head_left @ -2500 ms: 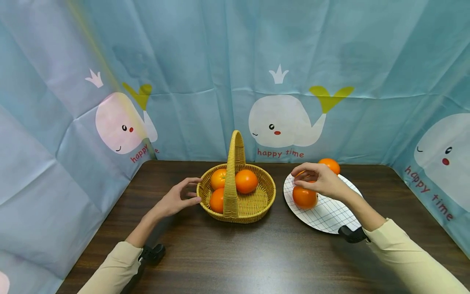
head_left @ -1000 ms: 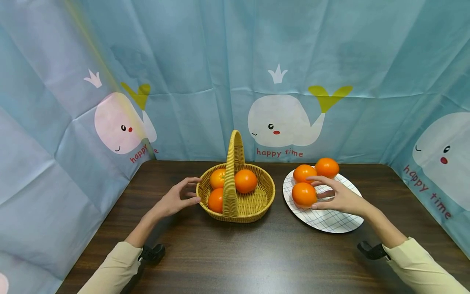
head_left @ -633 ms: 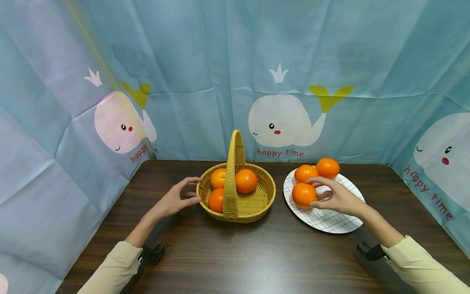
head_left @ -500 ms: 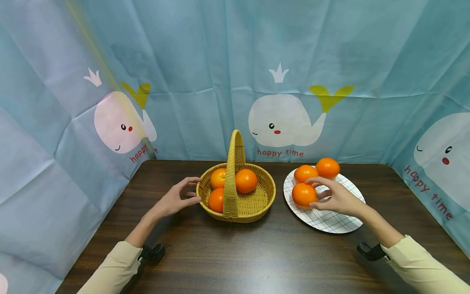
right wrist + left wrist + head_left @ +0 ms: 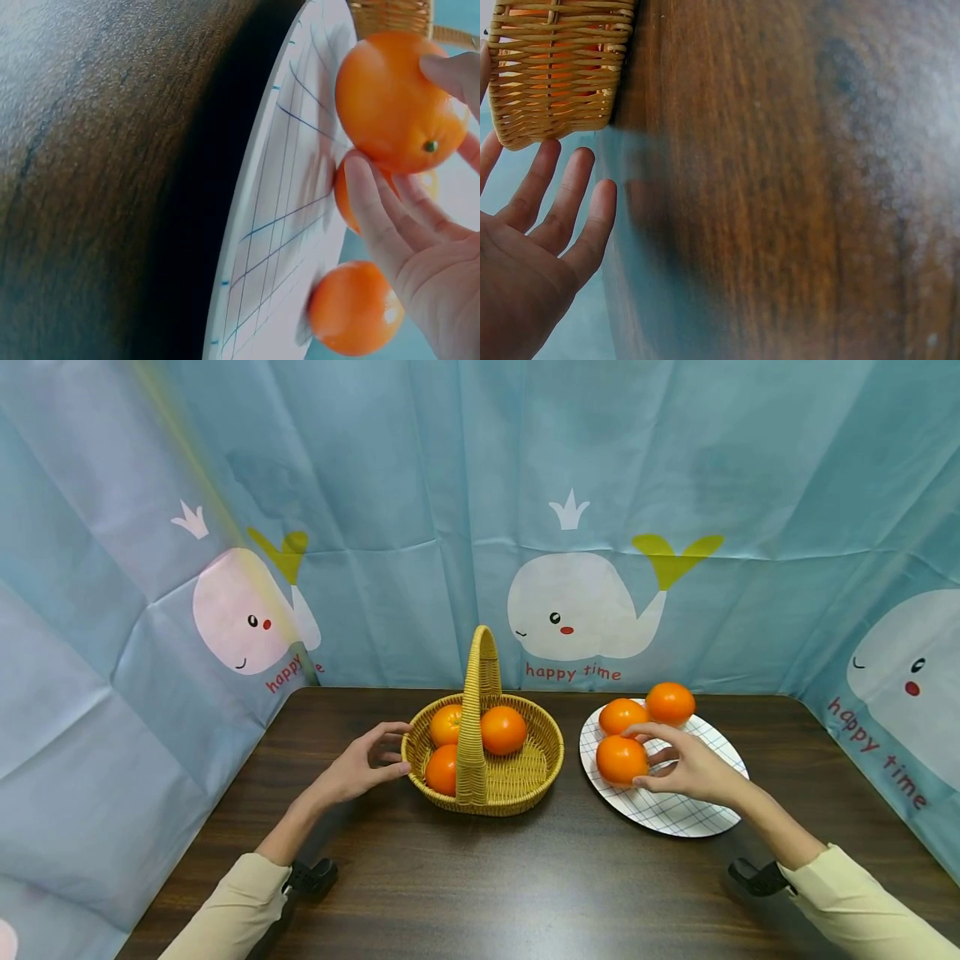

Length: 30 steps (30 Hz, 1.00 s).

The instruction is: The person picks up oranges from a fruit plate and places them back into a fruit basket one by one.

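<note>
My right hand [image 5: 688,766] has its thumb and fingers around the right side of the front orange [image 5: 622,760] on a white plate [image 5: 678,814] with blue grid lines. In the right wrist view, the thumb lies on that orange [image 5: 390,97], with a green stem spot showing, and the fingers reach its other side. Two more oranges sit behind it, a left one [image 5: 621,714] and a far one [image 5: 670,702]. My left hand [image 5: 360,767] is spread beside a yellow wicker basket [image 5: 525,797], fingertips at its left rim. Three oranges lie in the basket, partly behind its handle.
The basket's tall arched handle [image 5: 472,735] stands up across its middle. Behind the dark wooden table [image 5: 480,885] hangs a blue curtain [image 5: 390,610] with whale prints. Each wrist wears a black strap device [image 5: 313,877].
My right hand has moved from over the back-left orange to the front orange's right side, and its fingers have closed in on it. My left hand and the basket stay put.
</note>
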{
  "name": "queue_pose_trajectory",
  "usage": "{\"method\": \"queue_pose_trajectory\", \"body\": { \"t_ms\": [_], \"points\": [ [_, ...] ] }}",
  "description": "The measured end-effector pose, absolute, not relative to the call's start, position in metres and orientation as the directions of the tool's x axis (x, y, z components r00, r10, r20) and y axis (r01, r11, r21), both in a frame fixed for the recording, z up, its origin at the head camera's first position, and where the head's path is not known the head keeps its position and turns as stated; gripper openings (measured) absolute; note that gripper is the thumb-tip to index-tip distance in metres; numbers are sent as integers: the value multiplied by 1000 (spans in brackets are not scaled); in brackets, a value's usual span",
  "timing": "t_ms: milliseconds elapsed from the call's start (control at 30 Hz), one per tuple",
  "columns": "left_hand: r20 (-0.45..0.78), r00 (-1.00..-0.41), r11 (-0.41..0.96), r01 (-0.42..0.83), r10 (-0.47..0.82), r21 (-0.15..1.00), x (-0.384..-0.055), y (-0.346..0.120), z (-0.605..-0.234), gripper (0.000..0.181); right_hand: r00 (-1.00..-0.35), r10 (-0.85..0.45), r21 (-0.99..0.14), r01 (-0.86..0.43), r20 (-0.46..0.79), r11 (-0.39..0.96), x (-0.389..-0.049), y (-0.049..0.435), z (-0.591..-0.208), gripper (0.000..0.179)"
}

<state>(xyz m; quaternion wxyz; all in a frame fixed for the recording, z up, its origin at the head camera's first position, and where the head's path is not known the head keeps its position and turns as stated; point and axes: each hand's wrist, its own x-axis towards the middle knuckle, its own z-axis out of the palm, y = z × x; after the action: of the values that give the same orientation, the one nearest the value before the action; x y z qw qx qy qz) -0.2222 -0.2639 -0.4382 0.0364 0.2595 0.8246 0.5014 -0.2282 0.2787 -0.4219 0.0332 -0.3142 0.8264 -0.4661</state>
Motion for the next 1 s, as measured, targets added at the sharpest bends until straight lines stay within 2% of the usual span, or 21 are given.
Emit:
{"method": "queue_pose_trajectory", "body": {
  "t_ms": [567, 1000],
  "points": [
    [197, -864, 359, 386, 463, 850, -222, -264, -439, 59, -762, -598, -826, -490, 250, 279, -226, 291, -405, 63],
    [199, -864, 369, 392, 463, 843, -222, -264, -438, 59, -745, -586, -821, -527, 319, 222, -230, 287, -390, 65]
  ]
}}
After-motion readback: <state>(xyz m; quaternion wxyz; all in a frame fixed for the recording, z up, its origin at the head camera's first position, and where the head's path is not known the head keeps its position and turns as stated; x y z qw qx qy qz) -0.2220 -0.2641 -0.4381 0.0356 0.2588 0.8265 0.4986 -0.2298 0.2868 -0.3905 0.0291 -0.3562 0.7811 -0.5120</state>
